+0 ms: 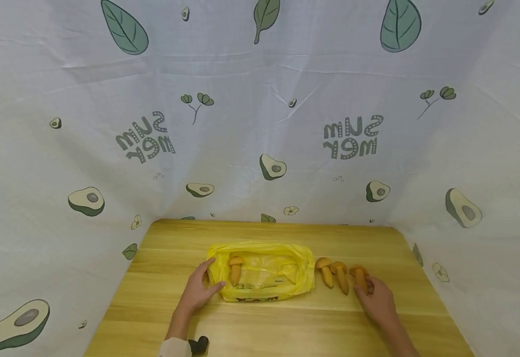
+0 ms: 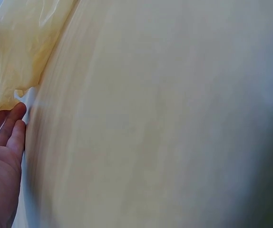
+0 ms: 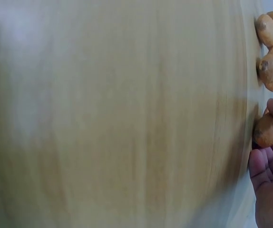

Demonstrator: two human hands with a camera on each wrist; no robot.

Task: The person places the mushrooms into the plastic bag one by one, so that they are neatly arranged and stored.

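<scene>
A yellow plastic bag (image 1: pixel 306 270) lies on its base with its wide mouth facing up, one orange-brown mushroom (image 1: pixel 235 272) inside near its left end. My left hand (image 1: pixel 196 291) is at that end, thumb and forefinger spread and touching the rim. In the left wrist view, the other fingers (image 2: pixel 16 135) stretch out beside the bag's film (image 2: pixel 24 45). To the right of the bag, my right hand (image 1: pixel 379 300) pinches the stem of a mushroom (image 1: pixel 359 275) between thumb and fingers. Two more mushrooms, one (image 1: pixel 325 270) and another (image 1: pixel 340 275), lie between bag and hand.
The wooden table (image 1: pixel 286 327) carries everything. A black object (image 1: pixel 199 345) sits by the left sleeve (image 1: pixel 174 347) at the near edge. Behind and on both sides hangs a pale cloth (image 1: pixel 242 124) printed with avocados and leaves.
</scene>
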